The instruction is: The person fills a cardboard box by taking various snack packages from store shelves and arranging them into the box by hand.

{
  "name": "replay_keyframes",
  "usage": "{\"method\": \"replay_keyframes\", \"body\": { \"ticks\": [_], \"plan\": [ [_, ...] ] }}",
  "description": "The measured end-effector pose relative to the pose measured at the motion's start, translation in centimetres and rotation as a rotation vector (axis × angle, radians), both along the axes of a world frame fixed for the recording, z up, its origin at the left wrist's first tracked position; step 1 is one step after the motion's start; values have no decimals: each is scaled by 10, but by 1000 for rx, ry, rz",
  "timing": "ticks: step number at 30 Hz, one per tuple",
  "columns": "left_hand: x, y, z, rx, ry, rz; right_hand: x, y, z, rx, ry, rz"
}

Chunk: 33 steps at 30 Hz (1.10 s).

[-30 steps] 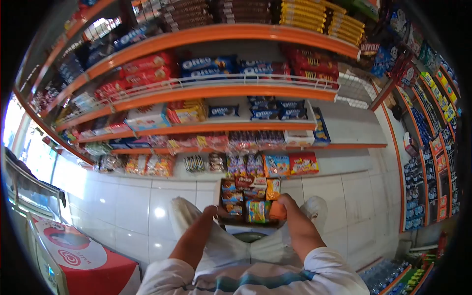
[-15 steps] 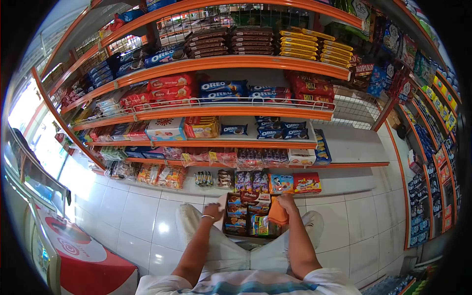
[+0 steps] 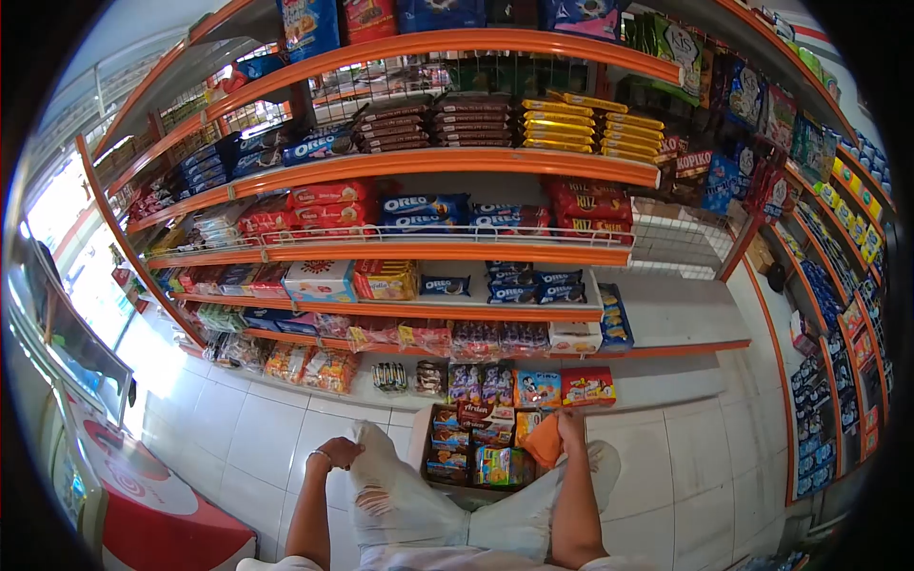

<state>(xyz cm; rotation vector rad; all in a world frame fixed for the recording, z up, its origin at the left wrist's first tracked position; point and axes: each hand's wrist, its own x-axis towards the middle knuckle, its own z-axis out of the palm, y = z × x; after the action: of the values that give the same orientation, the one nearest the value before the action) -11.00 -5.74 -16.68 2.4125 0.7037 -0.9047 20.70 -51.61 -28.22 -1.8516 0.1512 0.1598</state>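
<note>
My right hand (image 3: 571, 430) grips a bunched orange cloth (image 3: 543, 442) over the right side of an open cardboard box (image 3: 419, 440). The box stands on the floor between my knees. Inside lie brown Arden packs (image 3: 486, 415), dark snack packs (image 3: 447, 440) and a green-and-yellow pack (image 3: 497, 466). The cloth hides part of the contents. My left hand (image 3: 339, 452), with a bracelet at the wrist, is beside my left knee, left of the box. Its fingers look curled in, with nothing visible in them.
In front rises an orange-edged shelf rack (image 3: 409, 160) stocked with biscuits. Small boxes, including a blue one (image 3: 538, 388) and a red one (image 3: 587, 385), line its lowest board behind the carton. Another rack (image 3: 819, 400) runs along the right. A red-and-white counter (image 3: 162, 495) stands left.
My left hand has moved left, from the box's edge to beside my knee. My right hand still has the orange cloth over the box. The view has tilted up slightly.
</note>
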Motion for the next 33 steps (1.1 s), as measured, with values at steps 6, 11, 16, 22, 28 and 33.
{"method": "replay_keyframes", "body": {
  "ticks": [6,11,16,22,28,33],
  "plan": [
    [24,-9,21,-66,122,-286,3,0,-7,-117,-26,70],
    [65,-21,68,161,-52,-428,3,6,-5,-201,118,146],
    [158,-40,274,608,-1521,-335,-3,8,-5,-306,57,269],
    [280,2,460,926,-1437,-567,-6,9,12,-301,-1,251],
    [348,-3,519,1066,-947,-501,-8,5,30,-266,69,238],
    [364,-10,536,811,-595,-447,-4,-5,-9,-260,-26,236]
  ]
}}
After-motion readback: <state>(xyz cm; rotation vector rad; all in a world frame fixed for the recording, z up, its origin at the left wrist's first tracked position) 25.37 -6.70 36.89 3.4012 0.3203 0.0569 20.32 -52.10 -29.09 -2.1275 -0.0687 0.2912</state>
